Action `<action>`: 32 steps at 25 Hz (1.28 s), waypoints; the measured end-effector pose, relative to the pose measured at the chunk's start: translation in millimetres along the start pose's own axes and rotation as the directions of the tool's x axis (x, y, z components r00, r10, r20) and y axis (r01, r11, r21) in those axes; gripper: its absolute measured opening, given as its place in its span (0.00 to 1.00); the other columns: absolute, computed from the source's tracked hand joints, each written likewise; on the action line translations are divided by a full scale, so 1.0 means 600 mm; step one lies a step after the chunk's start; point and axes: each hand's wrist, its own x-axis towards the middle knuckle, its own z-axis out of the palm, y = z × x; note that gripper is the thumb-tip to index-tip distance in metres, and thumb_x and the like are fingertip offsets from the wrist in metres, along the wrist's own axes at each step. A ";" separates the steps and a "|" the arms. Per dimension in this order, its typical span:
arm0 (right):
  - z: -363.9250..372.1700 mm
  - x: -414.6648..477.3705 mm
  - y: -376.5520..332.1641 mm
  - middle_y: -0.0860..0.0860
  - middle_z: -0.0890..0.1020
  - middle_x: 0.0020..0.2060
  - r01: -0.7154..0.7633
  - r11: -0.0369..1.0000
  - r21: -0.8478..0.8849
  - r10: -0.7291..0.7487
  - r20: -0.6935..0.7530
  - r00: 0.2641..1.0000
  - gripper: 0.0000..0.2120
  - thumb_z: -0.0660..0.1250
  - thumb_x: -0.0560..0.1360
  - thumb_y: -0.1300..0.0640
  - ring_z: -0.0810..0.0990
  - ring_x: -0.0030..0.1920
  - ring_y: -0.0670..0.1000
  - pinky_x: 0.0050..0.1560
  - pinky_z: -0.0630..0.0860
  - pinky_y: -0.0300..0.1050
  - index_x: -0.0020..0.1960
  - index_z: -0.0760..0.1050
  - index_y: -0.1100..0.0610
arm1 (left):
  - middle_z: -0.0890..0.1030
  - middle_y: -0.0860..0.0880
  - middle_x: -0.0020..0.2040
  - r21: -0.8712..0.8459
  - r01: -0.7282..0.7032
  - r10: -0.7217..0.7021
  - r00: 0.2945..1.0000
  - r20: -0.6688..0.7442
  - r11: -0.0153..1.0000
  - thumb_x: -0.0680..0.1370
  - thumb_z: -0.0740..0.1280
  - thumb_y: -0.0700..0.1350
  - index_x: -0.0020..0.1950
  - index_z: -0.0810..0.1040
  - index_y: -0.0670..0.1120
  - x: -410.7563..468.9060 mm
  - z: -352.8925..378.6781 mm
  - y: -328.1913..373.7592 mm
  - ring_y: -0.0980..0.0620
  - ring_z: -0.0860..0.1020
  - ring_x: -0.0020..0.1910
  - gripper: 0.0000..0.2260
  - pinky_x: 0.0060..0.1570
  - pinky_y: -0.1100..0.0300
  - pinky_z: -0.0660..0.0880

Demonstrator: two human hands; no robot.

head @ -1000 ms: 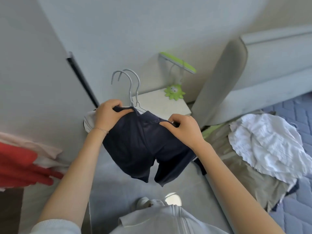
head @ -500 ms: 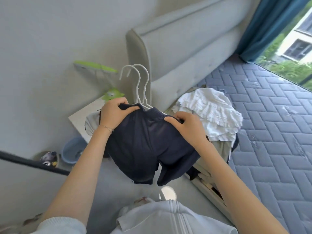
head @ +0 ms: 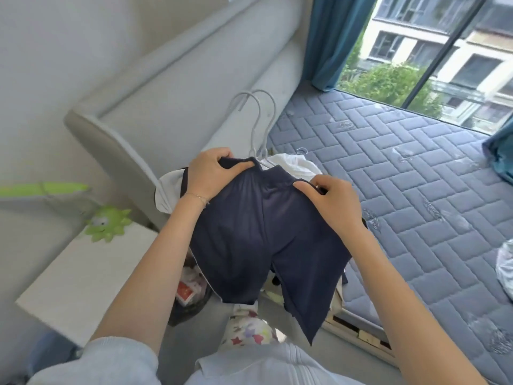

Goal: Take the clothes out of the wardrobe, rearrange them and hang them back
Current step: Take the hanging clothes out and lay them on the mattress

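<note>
- Head view, hands: the left hand (head: 211, 173) grips the left corner of the waistband of the dark blue shorts (head: 258, 240), fingers curled over the top edge. The right hand (head: 333, 201) pinches the right corner, fingers curled.
- Shorts: held in the air in front of the person, stretched between both hands, legs hanging down.
- Hangers (head: 259, 120): two white hooks rise side by side just above the waistband, near the left hand. Their lower parts are hidden behind the shorts.
- White cloth (head: 168, 190): shows behind the left wrist. Whether it hangs on a hanger cannot be told.
- Obstructions below: a dark bin (head: 188, 307) holding a red packet stands under the shorts, between the bedside table (head: 83, 273) and the bed frame.
- Left side: the bedside table carries a green toy (head: 107, 222). The grey headboard (head: 166, 87) stands behind it, close to the hooks.
- Right side: the blue quilted mattress (head: 402, 176) lies open and flat. A white garment (head: 294, 165) lies on its near corner, just behind the shorts.
- Far edge: a teal curtain (head: 330, 37) and a window (head: 430, 51) bound the mattress.
</note>
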 end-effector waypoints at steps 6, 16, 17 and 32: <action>0.003 0.172 0.041 0.43 0.72 0.25 -0.145 0.987 -0.061 0.140 -0.084 0.987 0.19 0.64 0.72 0.34 0.71 0.31 0.45 0.31 0.63 0.42 0.30 0.69 0.45 | 0.67 0.53 0.24 -0.067 -0.071 0.081 0.985 0.153 0.995 0.67 0.69 0.68 0.28 0.66 0.47 0.221 0.111 -0.008 0.55 0.65 0.27 0.26 0.30 0.59 0.63; 0.091 0.427 0.225 0.47 0.69 0.24 -0.255 0.956 -0.143 0.246 -0.079 0.966 0.26 0.63 0.73 0.33 0.70 0.30 0.46 0.30 0.60 0.43 0.29 0.66 0.52 | 0.65 0.55 0.23 -0.150 0.038 0.017 0.937 0.348 0.988 0.68 0.70 0.65 0.26 0.65 0.50 0.452 0.358 -0.111 0.56 0.63 0.27 0.24 0.31 0.60 0.61; 0.112 0.450 0.255 0.47 0.68 0.23 -0.265 0.954 -0.140 0.258 -0.068 0.964 0.27 0.63 0.74 0.33 0.68 0.29 0.46 0.29 0.59 0.44 0.28 0.63 0.51 | 0.66 0.55 0.24 -0.139 0.061 -0.007 0.933 0.359 0.988 0.68 0.71 0.65 0.28 0.67 0.47 0.467 0.393 -0.134 0.57 0.64 0.28 0.25 0.32 0.59 0.62; 0.389 0.602 0.650 0.51 0.84 0.51 -0.413 0.894 -0.173 0.428 0.060 0.902 0.14 0.63 0.78 0.45 0.80 0.51 0.54 0.49 0.75 0.48 0.56 0.82 0.50 | 0.83 0.46 0.51 0.081 -0.044 0.007 0.912 0.409 0.996 0.76 0.70 0.54 0.52 0.82 0.44 0.533 0.788 -0.374 0.44 0.78 0.53 0.14 0.58 0.51 0.71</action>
